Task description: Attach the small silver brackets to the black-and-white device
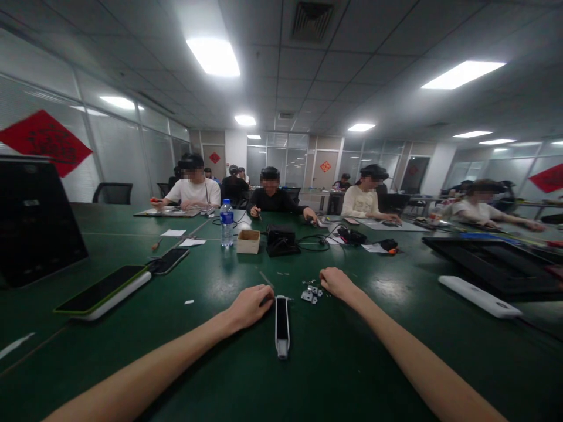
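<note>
A narrow white device with a black face (282, 322) lies lengthwise on the green table in front of me. Beside its far end rests my left hand (251, 306), fingers curled closed; whatever they hold is hidden. A thin rod-like strip (266, 279) shows just beyond those fingers. To the right is a small heap of silvery metal pieces, like brackets or hinges (311, 294), with tiny bits around it. My right hand (339, 283) is closed at the right edge of this heap, its fingertips down among the tiny bits. Anything pinched there is too small to make out.
Ahead stand a water bottle (227, 224), a small open cardboard box (248, 241) and a black device (281, 239) with cables. Phones (105, 288) lie left, near a dark screen (37, 223). A white power strip (479, 296) and black frame (497, 264) lie right. Several people sit opposite.
</note>
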Demonstrator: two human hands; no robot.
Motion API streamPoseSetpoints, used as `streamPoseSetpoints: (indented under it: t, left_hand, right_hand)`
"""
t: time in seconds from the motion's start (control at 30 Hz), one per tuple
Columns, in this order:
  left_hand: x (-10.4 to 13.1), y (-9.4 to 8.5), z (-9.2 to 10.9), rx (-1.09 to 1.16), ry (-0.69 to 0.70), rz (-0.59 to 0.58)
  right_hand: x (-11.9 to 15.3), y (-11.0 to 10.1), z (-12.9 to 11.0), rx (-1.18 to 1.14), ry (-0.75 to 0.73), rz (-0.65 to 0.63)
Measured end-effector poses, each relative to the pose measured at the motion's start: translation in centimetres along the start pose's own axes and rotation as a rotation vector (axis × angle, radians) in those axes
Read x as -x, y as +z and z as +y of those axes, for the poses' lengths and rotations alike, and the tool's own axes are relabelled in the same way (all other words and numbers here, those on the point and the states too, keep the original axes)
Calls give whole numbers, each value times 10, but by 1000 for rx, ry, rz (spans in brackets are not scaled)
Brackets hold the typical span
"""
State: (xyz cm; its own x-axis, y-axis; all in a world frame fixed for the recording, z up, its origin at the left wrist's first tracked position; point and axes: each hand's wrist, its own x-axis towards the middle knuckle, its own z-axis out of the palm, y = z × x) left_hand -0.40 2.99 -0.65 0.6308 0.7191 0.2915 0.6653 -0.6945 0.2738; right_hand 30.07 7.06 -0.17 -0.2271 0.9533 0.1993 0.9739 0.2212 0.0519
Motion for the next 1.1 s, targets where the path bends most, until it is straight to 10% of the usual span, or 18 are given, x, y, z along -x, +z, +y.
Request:
streamPoseSetpoints:
  t: [0.47,1.1]
  left_hand:
    - [0,-7,7,-14,1,-15]
    - [2,4,1,-86,264,352]
  right_hand:
    - [17,-9,1,-179,-83,225]
    - [40,-25,-124,-927,-245,282]
